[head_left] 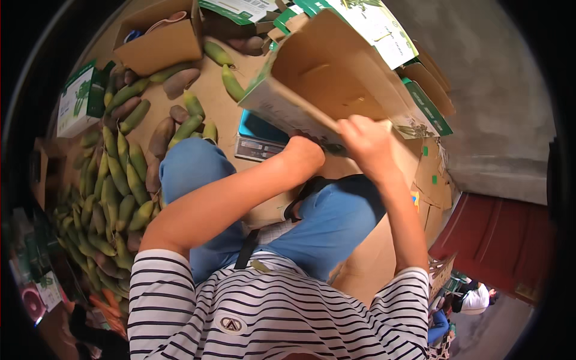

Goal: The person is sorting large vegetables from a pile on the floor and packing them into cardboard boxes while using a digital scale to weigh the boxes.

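Note:
A tilted open cardboard box (288,99), brown inside with a printed outer wall, is in front of me above my knees. My right hand (363,143) is closed round its near edge, knuckles up. Lower on the same side, my left hand (305,157) is bent in against the printed wall, its fingers curled and partly hidden by the box. Under the box's left end is a scale (261,127) with a blue top and a grey display panel; the box covers part of it.
Long green radishes (114,186) lie heaped on the left, with several brownish-purple roots (161,137) among them. An open brown carton (159,45) stands at the far left, a green-and-white carton (78,99) beside it. Flattened cardboard (429,171) is on the right. People (474,298) sit at lower right.

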The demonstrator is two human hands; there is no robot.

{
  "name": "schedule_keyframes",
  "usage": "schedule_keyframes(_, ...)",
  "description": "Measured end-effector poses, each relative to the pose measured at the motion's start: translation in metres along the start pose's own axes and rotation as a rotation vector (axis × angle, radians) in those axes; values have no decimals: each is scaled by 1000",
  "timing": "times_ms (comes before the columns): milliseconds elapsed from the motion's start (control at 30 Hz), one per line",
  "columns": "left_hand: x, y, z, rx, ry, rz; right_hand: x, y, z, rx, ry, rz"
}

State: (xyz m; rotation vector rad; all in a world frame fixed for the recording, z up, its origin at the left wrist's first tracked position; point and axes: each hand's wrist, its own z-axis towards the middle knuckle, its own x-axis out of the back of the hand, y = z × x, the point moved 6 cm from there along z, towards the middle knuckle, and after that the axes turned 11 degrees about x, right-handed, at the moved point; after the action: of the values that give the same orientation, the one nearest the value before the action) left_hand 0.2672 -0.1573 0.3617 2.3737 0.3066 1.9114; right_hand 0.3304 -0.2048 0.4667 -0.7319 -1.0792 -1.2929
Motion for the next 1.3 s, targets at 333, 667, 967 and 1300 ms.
schedule_keyframes(333, 12, 30, -45, -12, -413, 183, -80, -40, 16, -95, -224, 373)
schedule_keyframes(667, 140, -1, -133, -334, 443, -733, -119, -56, 4, -71, -308, 151)
schedule_keyframes(967, -135, -238, -358, 1169, 562, -678, -118, -47, 2, -75, -346, 203)
schedule_keyframes(1300, -353, -188, -403, 1514, 13, -811, -123, -50, 8, -83, -341, 182)
